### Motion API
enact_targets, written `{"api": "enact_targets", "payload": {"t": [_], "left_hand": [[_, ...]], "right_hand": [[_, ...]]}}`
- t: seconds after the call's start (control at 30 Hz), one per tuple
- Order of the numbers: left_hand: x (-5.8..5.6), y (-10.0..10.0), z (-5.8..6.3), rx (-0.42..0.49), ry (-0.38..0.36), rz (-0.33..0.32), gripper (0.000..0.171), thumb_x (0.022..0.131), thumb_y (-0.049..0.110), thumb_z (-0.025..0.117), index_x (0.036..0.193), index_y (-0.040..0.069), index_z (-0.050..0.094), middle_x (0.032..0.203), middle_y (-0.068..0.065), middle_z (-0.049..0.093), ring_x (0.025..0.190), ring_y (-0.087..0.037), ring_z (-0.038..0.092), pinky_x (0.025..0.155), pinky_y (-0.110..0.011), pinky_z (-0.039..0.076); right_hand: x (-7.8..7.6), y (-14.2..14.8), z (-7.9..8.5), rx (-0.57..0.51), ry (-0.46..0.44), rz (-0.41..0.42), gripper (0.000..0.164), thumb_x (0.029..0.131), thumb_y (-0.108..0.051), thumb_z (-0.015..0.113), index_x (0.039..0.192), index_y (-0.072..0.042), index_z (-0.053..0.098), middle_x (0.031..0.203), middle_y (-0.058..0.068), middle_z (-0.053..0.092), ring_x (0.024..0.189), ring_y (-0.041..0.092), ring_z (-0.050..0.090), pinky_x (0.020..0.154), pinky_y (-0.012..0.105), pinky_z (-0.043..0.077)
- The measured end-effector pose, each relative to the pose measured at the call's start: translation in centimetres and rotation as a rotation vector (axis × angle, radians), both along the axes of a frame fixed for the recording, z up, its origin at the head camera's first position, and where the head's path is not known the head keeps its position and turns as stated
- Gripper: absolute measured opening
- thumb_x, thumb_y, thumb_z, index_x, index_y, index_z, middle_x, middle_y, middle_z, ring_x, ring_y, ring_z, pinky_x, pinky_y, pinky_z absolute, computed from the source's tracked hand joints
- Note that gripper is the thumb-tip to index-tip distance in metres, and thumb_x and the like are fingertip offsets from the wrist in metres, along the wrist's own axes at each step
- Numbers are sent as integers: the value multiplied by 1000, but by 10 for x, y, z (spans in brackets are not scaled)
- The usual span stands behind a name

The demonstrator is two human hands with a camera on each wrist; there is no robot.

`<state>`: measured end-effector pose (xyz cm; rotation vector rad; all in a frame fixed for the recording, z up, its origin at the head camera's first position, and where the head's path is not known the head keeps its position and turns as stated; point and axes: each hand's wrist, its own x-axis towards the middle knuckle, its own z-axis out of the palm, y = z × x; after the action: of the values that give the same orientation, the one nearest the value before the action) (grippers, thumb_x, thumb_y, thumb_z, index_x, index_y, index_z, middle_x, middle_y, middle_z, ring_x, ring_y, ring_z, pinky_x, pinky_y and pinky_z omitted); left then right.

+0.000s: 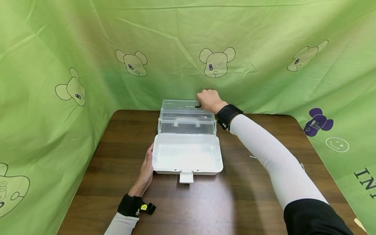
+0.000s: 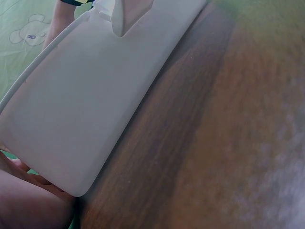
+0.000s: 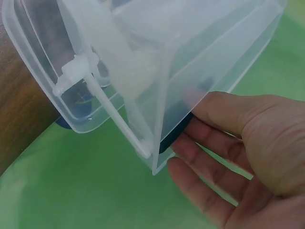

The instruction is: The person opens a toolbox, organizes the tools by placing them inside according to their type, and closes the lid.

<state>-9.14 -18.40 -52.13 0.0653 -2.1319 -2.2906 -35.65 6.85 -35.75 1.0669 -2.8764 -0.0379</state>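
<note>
A white toolbox (image 1: 188,153) lies opened on the table, its front latch (image 1: 186,177) hanging down. Behind its base, clear stepped trays (image 1: 188,126) are spread toward the back. My left hand (image 1: 146,166) rests against the toolbox's left side; in the left wrist view its fingers (image 2: 19,164) lie partly hidden behind the corner. Over the rearmost tray, my right hand (image 1: 210,100) pinches what looks like a small screwdriver (image 1: 197,106) with a black handle and thin metal shaft. Through the translucent tray wall (image 3: 209,67), the right wrist view shows the dark handle beside the thumb.
Right of the toolbox, a small pale rod (image 1: 252,157) lies on the brown table (image 1: 123,163). Another small object (image 1: 302,167) shows partly behind the right sleeve. A pale piece (image 1: 359,224) sits at the right table edge. Green cloth (image 1: 176,49) hangs behind and beside the table.
</note>
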Motion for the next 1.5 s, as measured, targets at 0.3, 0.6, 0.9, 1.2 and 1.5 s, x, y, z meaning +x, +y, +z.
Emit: {"api": "enact_targets", "payload": {"t": [0.3, 0.6, 0.9, 1.2, 1.5], "left_hand": [[0, 2, -2, 3, 3, 5, 67, 116, 49, 13, 171, 11, 15, 177, -11, 12, 160, -30, 10, 127, -55, 10], [-1, 2, -2, -5, -5, 1, 66, 116, 48, 13, 171, 12, 14, 177, -11, 11, 161, -31, 9, 127, -56, 9], [-1, 2, 0, -3, -8, 6, 66, 116, 48, 12, 171, 12, 15, 177, -11, 11, 161, -30, 10, 127, -56, 10], [-1, 3, 1, -16, -22, 23, 65, 116, 47, 12, 171, 12, 16, 177, -12, 12, 161, -31, 10, 127, -55, 10], [-1, 2, 2, 1, -8, 19, 66, 116, 48, 13, 171, 11, 16, 177, -12, 13, 160, -30, 12, 127, -54, 11]], "right_hand": [[-3, 1, -4, 28, 75, -4, 40, 69, 9, 49, 52, -22, 31, 61, -4, 30, 64, 21, 39, 55, 43, 42], [-5, 2, -5, 31, 131, -7, 36, 66, 10, 43, 53, -21, 29, 61, -3, 28, 63, 22, 39, 55, 45, 46], [-6, 4, 0, 47, 123, -17, 42, 73, 7, 57, 56, -20, 30, 62, -3, 30, 64, 22, 40, 55, 43, 43], [-5, 14, 4, 65, 106, -28, 50, 83, -13, 82, 60, -20, 38, 67, -1, 47, 67, 24, 51, 62, 51, 55], [-2, 24, 8, 32, 105, 7, 57, 84, -21, 87, 59, -21, 35, 63, -4, 37, 64, 21, 44, 55, 43, 45]]}}
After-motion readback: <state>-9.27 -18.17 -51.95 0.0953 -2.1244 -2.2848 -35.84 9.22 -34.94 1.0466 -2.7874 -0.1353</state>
